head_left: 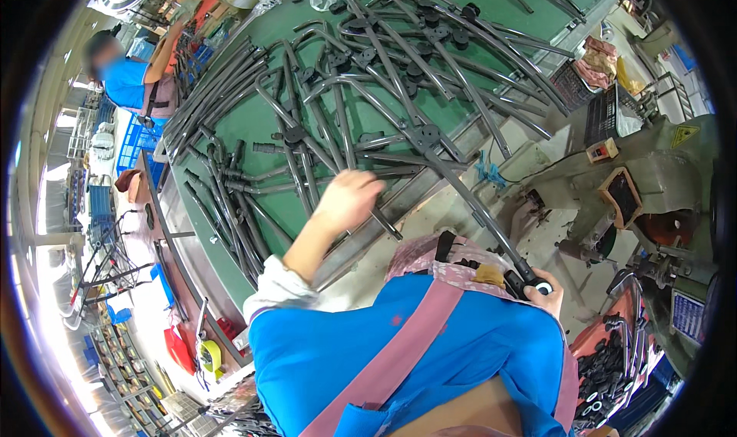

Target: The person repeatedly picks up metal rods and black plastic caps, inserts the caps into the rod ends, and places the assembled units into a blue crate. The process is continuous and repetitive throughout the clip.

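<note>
A green table (253,122) is covered with several bent grey metal tubes (384,69) that carry black plastic joints. My left hand (349,197) reaches out to the table's near edge and curls around one grey tube (384,224) lying there. My right hand (550,294) is close to my body and grips the black end fitting (530,280) of a long curved tube (468,199). That tube runs from my right hand up to a black round joint (424,136) on the table.
A grey-green machine (652,176) stands at the right, with a red tray of small black parts (610,360) below it. Black crates (606,111) sit at the far right. A co-worker in a blue shirt (127,80) works at the table's far left end. Blue crates (138,141) stand beside it.
</note>
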Demonstrator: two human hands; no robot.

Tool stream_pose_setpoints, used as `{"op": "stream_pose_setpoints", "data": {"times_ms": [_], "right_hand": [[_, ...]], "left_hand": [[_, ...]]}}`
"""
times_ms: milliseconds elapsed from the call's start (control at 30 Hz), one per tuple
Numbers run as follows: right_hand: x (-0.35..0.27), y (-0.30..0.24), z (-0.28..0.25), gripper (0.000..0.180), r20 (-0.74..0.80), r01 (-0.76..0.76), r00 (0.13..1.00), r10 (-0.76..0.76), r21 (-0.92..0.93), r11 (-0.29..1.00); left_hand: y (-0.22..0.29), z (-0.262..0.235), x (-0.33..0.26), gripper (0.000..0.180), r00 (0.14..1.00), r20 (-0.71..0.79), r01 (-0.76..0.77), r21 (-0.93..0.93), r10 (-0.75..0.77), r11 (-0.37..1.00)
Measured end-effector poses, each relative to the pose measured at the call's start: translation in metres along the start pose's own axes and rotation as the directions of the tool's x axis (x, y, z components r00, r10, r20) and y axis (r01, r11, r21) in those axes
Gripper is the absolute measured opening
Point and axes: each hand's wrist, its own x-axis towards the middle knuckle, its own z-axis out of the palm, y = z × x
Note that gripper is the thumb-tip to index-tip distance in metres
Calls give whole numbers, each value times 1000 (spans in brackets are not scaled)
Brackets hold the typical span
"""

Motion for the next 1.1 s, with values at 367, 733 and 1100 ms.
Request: {"op": "stream_pose_setpoints", "data": {"times_ms": [367, 733, 1100], "right_hand": [[7, -36, 28, 46, 46, 30, 997, -58, 469, 883], [4, -68, 29, 47, -137, 180, 983, -125, 545, 819], [-12, -68, 7, 44, -326, 290, 935, -137, 487, 824]], "left_hand": [[-62, 24, -38, 34, 996, -79, 49, 143, -38, 989], [-30, -44, 50, 30, 816, -553, -61, 201, 165, 978], [82, -42, 171, 38, 874, 189, -333, -436, 448, 836]]}}
